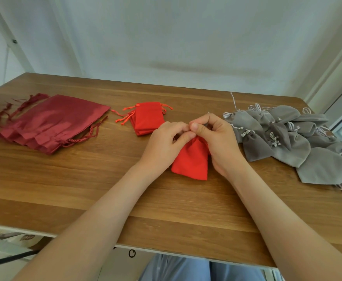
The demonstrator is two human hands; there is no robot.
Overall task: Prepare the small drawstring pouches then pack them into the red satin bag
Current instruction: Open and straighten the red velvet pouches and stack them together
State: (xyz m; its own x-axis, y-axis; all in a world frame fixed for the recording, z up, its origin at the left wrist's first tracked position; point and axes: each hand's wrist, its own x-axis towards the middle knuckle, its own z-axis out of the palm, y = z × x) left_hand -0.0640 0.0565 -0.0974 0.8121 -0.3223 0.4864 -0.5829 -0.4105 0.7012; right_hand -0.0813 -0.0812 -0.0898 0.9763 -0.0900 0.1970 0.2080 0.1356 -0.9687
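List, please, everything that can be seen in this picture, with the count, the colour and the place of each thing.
red satin bags: flat stack, count unclear, dark red, left part of the table
stacked red pouches: several, bright red with orange cords, middle of the table, beyond the hands
held red pouch: one, bright red, between both hands
grey pouches: pile of many, grey with pale cords, right part of the table
table: one, brown wood, under everything
wall: white, behind the table
left hand: one, pinches the pouch's top
right hand: one, pinches the same top
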